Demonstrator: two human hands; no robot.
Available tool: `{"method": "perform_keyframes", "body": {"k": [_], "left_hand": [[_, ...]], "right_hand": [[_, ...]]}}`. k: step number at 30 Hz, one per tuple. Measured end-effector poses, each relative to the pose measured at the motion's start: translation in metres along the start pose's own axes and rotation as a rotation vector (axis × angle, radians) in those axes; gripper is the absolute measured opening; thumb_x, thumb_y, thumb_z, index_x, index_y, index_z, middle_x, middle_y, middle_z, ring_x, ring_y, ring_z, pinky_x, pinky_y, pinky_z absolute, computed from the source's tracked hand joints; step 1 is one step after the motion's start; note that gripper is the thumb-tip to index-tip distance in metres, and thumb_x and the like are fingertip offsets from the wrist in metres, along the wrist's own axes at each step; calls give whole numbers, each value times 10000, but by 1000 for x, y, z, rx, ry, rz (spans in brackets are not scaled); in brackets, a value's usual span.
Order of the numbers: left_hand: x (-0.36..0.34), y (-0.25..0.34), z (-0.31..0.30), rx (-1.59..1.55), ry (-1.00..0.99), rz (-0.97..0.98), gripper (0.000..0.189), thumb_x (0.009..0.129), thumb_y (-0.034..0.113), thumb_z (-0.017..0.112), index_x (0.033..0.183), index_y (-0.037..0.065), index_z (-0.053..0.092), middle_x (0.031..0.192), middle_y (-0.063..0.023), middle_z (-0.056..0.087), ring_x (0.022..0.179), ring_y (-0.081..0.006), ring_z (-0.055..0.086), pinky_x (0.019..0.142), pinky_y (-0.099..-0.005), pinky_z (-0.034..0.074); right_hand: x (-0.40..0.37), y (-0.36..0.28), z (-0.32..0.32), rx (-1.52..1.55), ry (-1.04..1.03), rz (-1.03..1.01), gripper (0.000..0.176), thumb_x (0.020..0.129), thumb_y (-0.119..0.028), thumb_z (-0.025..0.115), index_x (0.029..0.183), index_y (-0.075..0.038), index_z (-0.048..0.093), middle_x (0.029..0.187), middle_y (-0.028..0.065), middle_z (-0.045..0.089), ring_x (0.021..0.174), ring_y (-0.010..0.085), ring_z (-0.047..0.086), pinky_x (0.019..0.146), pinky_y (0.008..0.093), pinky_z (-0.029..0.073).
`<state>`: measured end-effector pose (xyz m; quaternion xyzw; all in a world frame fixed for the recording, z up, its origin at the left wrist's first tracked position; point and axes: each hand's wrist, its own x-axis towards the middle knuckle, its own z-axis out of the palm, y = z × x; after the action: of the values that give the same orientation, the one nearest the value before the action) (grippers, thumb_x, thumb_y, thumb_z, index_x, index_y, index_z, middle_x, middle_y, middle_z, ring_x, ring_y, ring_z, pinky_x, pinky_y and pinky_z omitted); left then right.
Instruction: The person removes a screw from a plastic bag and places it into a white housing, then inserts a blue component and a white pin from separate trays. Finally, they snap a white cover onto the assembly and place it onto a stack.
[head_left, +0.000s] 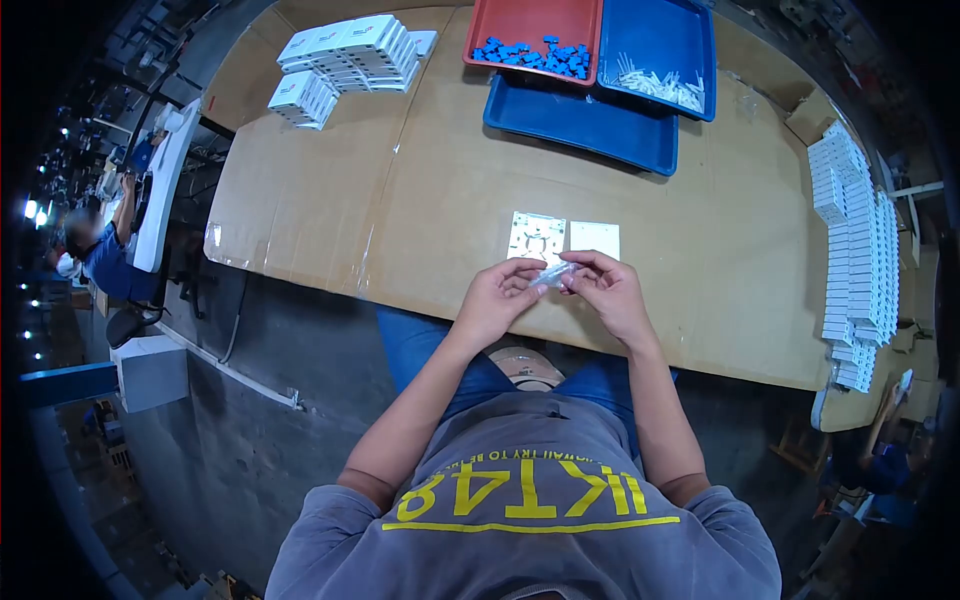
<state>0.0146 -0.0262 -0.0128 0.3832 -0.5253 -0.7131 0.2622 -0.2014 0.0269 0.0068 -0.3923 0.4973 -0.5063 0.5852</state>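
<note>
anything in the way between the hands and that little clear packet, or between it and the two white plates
Nothing visible. The left hand and right hand both pinch the clear packet directly, and the white plates lie just beyond it with no object between.

The grey shirt (520, 540) at the bottom centre of the frame carries large yellow characters, upside down in this view, which read "KT48" after a first letter that may be I or J, with a yellow line beside them. A smaller yellow line of print next to them is partly legible as "TRY TO BE". The white boxes (350, 50) at the upper left bear small red and dark marks, and the white card (537, 238) at centre bears dark print; both are too small to read. The clear bag (553, 275) pinched by the left hand (495, 300) and right hand (612, 295) shows nothing legible.
</note>
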Motion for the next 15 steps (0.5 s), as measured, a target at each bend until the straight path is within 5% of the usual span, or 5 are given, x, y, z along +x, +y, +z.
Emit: {"method": "perform_keyframes", "body": {"k": [2,5,9,15], "left_hand": [[1,0,-7,252,51,-3,399,963,-9,700,1356,16,639,1232,-91,672,1007,-101,664,919,-248,537],[1,4,-13,234,-54,53,527,944,49,744,1442,48,573,1323,-103,639,1098,-142,660,963,-288,530],[-4,26,2,305,-128,66,818,914,157,805,1601,84,367,1474,-136,530,1290,-232,594,1070,-373,485],[0,3,2,-104,-270,-3,758,934,223,812,1561,43,426,1152,-80,645,938,-106,639,851,-261,521]], "right_hand": [[2,3,-7,-105,9,-31,296,987,24,673,1281,52,677,1018,74,721,928,122,685,844,272,591],[2,-5,-11,-20,10,16,307,979,30,677,1286,44,680,1011,73,722,927,122,686,859,274,589],[0,-5,-13,-42,-40,44,301,980,25,681,1281,38,688,1007,66,722,928,115,683,866,263,583],[-5,-2,-12,-71,-11,9,298,972,12,708,1270,15,703,1010,50,717,933,90,672,856,232,563]]}}
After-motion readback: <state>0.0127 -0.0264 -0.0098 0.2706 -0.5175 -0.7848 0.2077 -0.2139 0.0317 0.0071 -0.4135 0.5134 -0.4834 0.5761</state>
